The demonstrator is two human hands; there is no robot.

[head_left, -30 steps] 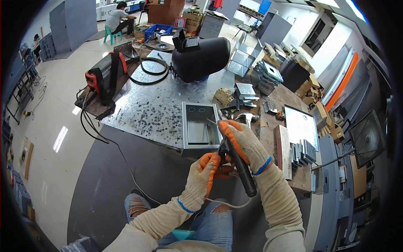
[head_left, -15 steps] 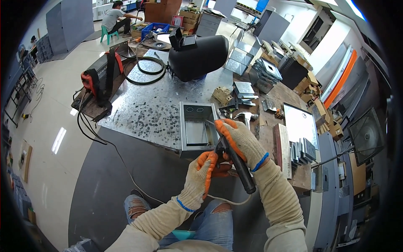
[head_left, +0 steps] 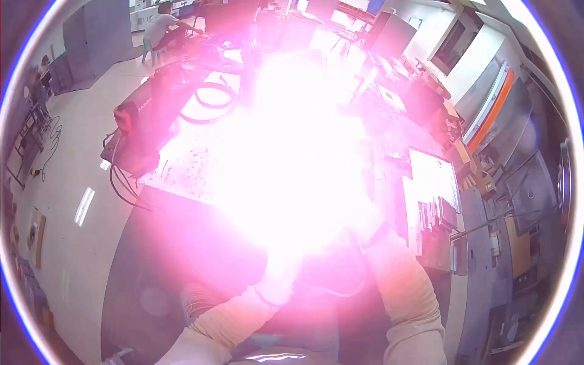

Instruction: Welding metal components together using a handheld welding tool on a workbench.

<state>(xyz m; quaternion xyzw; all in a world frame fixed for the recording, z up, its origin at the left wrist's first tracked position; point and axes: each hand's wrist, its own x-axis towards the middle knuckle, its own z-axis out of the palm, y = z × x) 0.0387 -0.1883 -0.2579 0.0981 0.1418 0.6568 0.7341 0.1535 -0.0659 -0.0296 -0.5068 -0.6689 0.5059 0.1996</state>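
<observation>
A huge white-pink glare fills the middle of the head view and hides the work spot. My left hand [head_left: 281, 281] reaches into it from below; only the pale glove near the wrist shows, its fingers washed out. My right hand [head_left: 370, 230] is almost wholly lost in the glare, with its sleeve below. Half a second ago it gripped a black-handled welding tool at the front of an open metal box, and my left fingers were closed at the tool's head. Tool and box are now hidden.
The metal-topped table [head_left: 173, 174] shows at its left part. On the left stands a red and black welding machine [head_left: 135, 115] with cables. A cable coil [head_left: 210, 103] lies behind. Stacked metal pieces [head_left: 438, 214] stand right. A person [head_left: 163, 29] sits far back left.
An intense glare has flared up where my hands meet the box, swallowing the box, the tool and the black helmet-like thing behind. My forearms have hardly moved.
</observation>
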